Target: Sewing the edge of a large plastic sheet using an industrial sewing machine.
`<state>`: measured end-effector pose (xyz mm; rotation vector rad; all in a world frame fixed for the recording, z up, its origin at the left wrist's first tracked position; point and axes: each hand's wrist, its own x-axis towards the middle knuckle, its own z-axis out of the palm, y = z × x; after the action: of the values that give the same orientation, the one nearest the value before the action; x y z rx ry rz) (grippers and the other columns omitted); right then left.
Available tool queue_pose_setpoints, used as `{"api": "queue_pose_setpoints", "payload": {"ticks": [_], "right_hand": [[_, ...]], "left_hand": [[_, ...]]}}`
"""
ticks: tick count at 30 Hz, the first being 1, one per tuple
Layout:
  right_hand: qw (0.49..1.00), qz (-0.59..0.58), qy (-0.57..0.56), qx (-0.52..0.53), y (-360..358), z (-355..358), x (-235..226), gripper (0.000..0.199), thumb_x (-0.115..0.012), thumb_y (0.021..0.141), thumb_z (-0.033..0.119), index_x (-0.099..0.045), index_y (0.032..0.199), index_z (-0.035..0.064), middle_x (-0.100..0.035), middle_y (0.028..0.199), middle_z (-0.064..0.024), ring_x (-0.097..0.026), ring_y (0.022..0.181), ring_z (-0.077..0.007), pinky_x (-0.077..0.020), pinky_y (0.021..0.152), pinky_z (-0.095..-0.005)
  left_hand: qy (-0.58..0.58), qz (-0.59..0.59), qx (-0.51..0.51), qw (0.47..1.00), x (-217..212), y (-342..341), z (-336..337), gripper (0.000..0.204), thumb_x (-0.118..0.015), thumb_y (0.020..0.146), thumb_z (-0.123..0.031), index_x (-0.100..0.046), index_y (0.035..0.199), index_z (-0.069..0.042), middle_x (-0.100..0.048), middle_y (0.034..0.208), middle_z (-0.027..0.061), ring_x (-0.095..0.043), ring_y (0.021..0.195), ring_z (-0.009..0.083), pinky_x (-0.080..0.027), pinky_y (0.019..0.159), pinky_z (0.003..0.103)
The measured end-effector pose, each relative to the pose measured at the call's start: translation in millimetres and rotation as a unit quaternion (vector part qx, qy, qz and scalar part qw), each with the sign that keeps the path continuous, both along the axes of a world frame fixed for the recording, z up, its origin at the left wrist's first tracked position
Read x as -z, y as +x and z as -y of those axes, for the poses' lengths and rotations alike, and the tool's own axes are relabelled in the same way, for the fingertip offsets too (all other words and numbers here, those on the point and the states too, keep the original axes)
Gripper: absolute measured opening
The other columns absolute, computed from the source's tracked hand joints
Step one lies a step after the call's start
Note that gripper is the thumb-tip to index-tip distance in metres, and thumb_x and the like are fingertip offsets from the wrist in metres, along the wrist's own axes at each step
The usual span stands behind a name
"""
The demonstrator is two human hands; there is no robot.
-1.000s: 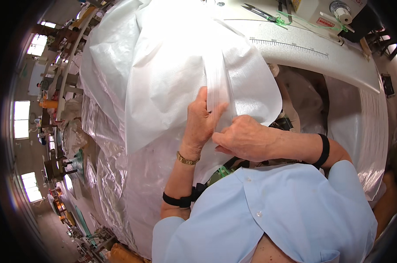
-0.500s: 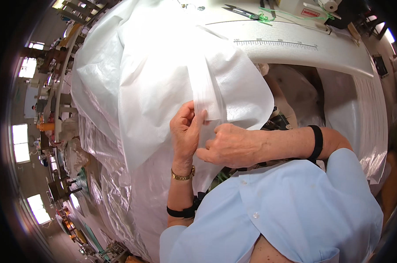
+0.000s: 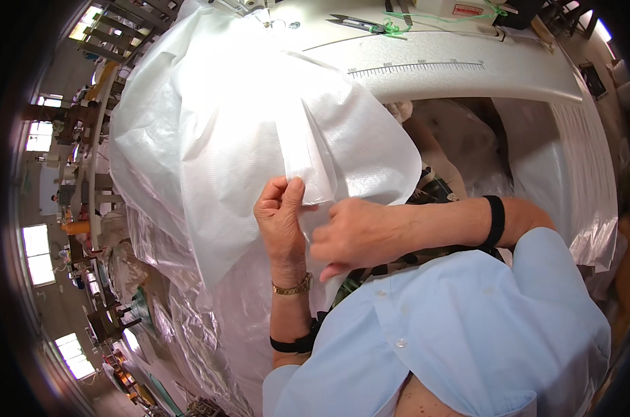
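Note:
A large white woven plastic sheet (image 3: 221,160) drapes down from the table in front of me, its upper part washed out by glare. A narrow folded strip (image 3: 309,182) of the same white material runs down its middle. Thumb and fingers of my left hand (image 3: 280,219) pinch the lower end of this strip. Just to its right, my right hand (image 3: 353,233) is held back upward with its fingers curled in. Its thumb points down toward my shirt, and whatever those fingers may hold is hidden beneath them.
A pale table edge with a printed ruler scale (image 3: 419,67) lies beyond the sheet. Thread snips (image 3: 356,23) with green thread rest on top. White sheets (image 3: 572,153) hang at the right; clear crinkled plastic (image 3: 183,292) lies at the left. Workshop benches stand farther left.
Both hands have shifted slightly left. My left thumb now lies over the strip's end. The right hand has turned a little, its thumb dropping lower. The view has shifted slightly.

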<state>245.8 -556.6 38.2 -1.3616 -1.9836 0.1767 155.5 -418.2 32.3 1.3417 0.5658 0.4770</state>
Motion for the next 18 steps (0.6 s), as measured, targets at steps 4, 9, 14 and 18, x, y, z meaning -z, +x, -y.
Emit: {"api": "queue_pose_setpoints", "payload": {"ticks": [4,9,14,18], "right_hand": [[0.831,-0.427,-0.201,0.294,16.7,13.0,4.8,0.024,-0.069,0.093,0.025,-0.059,0.087,0.0038,-0.059,0.074,-0.0002,-0.058,0.066,-0.0109,-0.0485,0.063,-0.0273],[0.754,-0.611,-0.139,0.197,14.9,-1.2,31.2,0.034,-0.058,0.101,0.036,-0.058,0.093,0.0031,-0.059,0.078,0.0004,-0.059,0.076,-0.0085,-0.0507,0.073,-0.0243],[0.738,-0.653,-0.149,0.086,14.4,-11.8,50.7,0.029,-0.054,0.102,0.030,-0.058,0.088,0.0047,-0.062,0.079,-0.0011,-0.060,0.076,-0.0083,-0.0508,0.073,-0.0247],[0.780,-0.603,-0.134,0.102,16.1,-22.6,43.6,0.025,-0.052,0.101,0.024,-0.057,0.086,0.0047,-0.063,0.078,-0.0020,-0.060,0.077,-0.0081,-0.0501,0.071,-0.0264]], "left_hand": [[-0.086,0.017,-0.033,0.996,-2.9,-3.9,-5.8,0.016,-0.070,0.094,-0.019,-0.066,0.085,-0.006,-0.061,0.075,-0.0046,-0.051,0.062,0.0011,-0.040,0.049,0.017],[-0.119,0.027,-0.038,0.992,-5.6,-2.2,-6.2,0.015,-0.071,0.093,-0.018,-0.064,0.084,-0.008,-0.060,0.073,-0.0051,-0.051,0.059,0.0009,-0.038,0.046,0.017],[-0.120,0.053,-0.029,0.991,-13.8,-2.4,-10.5,0.016,-0.072,0.092,-0.016,-0.063,0.083,-0.008,-0.061,0.073,-0.0038,-0.051,0.056,0.0021,-0.038,0.044,0.017],[-0.139,0.034,-0.013,0.990,-16.9,-0.7,-10.4,0.015,-0.073,0.090,-0.015,-0.063,0.083,-0.007,-0.062,0.073,-0.0024,-0.050,0.052,0.0029,-0.038,0.043,0.018]]}}
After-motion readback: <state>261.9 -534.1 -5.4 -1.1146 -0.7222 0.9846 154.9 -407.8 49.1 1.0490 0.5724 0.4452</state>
